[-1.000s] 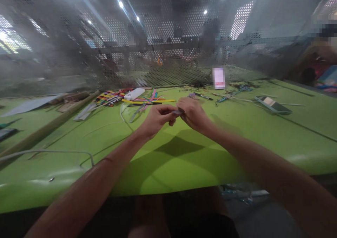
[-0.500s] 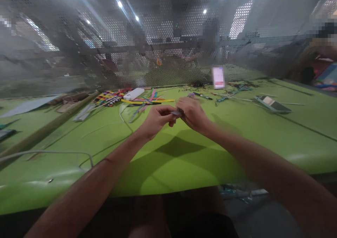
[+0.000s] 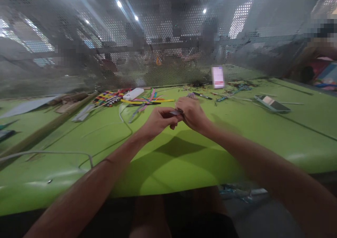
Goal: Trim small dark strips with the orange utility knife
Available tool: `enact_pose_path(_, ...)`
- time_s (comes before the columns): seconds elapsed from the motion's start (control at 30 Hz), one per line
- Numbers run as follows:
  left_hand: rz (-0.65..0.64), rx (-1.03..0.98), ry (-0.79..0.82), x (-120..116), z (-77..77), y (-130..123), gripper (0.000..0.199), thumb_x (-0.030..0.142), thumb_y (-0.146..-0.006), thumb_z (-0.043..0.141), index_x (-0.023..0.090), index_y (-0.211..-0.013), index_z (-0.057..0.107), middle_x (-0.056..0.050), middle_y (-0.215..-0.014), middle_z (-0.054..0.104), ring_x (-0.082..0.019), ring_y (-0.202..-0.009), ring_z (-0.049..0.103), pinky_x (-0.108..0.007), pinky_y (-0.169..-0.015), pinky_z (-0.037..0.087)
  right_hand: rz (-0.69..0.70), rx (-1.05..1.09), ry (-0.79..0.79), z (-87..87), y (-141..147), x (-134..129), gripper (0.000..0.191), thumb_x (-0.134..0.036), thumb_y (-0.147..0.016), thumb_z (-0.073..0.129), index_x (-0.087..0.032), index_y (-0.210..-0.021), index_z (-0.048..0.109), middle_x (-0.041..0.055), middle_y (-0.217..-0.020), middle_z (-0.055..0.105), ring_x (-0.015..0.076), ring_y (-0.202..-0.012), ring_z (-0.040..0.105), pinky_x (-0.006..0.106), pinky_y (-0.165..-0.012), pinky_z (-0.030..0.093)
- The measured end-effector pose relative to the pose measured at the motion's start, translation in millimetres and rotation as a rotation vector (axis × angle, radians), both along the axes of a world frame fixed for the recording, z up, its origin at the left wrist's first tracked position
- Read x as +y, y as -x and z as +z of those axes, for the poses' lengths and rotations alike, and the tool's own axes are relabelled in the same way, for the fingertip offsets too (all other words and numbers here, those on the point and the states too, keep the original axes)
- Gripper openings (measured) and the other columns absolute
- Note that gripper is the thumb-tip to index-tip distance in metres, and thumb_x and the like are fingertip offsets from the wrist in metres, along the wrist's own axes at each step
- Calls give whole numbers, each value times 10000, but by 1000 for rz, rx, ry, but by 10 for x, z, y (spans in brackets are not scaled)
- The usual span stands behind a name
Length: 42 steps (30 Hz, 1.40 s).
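My left hand (image 3: 159, 122) and my right hand (image 3: 192, 113) meet above the middle of the green table (image 3: 237, 139). Between them is a small, flat greyish strip (image 3: 174, 113). The left thumb and fingers pinch one end of it. Right fingers are curled over its other end, which they mostly hide; a darker bit shows there, too small to name. Just beyond the hands lie a purplish bundle (image 3: 191, 96) and a black pen (image 3: 202, 96). Left of them is a spread of coloured strips (image 3: 149, 102).
A woven multicoloured piece (image 3: 106, 98) and a white device (image 3: 133, 94) lie at back left, near a long bamboo pole (image 3: 50, 125). A white cable (image 3: 65, 152) curves at left. One phone (image 3: 218, 77) stands at the back; another (image 3: 272, 103) lies at right. A perforated metal wall (image 3: 168, 55) rises behind.
The left thumb has shifted slightly lower and away from its forefinger, so more of the strip shows. My right hand stays nearly in place.
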<state>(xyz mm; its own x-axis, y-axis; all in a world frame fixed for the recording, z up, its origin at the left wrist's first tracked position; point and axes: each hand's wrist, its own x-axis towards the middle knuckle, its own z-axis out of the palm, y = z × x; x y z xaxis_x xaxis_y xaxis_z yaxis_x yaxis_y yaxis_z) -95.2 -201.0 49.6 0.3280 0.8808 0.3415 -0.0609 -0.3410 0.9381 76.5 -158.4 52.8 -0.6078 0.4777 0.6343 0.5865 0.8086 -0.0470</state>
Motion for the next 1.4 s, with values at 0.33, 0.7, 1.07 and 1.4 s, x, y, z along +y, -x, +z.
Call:
enact_pose_path(0.33,-26,21,-3,-6,-1,3,21,145,-683,748,147,-662,746,18,-571,634,-76,-517,549,-204,-519,487,-22,-16,29,12,5,3,299,-111,-913,586,-223,-664,464,21,-681,458,185,-677,427,348,-653,302)
enact_pose_path(0.7,-53,106,-41,12,-42,34,97,237,-744,802,146,-727,774,-4,-589,640,-98,-542,555,-241,-543,493,-55,-28,45,19,-4,8,317,-174,-947,554,-235,-660,432,47,-696,486,211,-698,445,367,-672,317)
enact_pose_path(1.07,-134,148,20,-5,-63,11,116,248,-748,824,137,-771,799,-10,-596,666,-93,-536,583,-224,-547,504,-46,-13,14,9,-17,17,337,-167,-945,574,-232,-663,402,29,-705,495,190,-709,435,341,-665,317)
enact_pose_path(1.4,-64,142,67,24,-58,21,165,279,-731,850,135,-771,780,-8,-586,671,-97,-528,590,-229,-548,508,-112,142,5,82,-187,238,311,-175,-948,472,-226,-654,382,24,-666,470,177,-670,419,331,-675,305)
